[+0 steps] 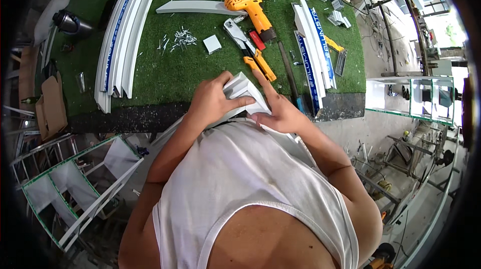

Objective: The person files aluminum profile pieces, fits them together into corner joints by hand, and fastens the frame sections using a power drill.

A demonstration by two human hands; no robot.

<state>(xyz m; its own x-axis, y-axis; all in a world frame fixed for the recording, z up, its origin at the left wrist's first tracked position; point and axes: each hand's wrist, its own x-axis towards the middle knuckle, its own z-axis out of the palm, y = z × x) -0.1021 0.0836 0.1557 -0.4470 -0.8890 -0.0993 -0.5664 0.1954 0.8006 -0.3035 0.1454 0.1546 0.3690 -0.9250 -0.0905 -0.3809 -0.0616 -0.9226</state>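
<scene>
Close to my body, at the near edge of the table, two white aluminium profiles (241, 88) meet in a corner pointing away from me. My left hand (213, 97) is wrapped over the left side of this corner, its thumb lying across the top. On the right side, my right hand (279, 111) grips the other profile between thumb and fingers, the index finger stretched along its outer face. Just beyond the corner lie orange-handled pliers (258, 61), perhaps a rivet tool, and an orange cordless drill (250, 8). My shirt hides the lower lengths of the profiles.
Loose rivets (183, 39) and a white square piece (212, 44) lie on the green turf tabletop (170, 76). Long white profiles with blue film stand left (125, 38) and right (315, 43). A dark rod (287, 66) lies near my right hand. Finished-looking frames (75, 184) lean below left.
</scene>
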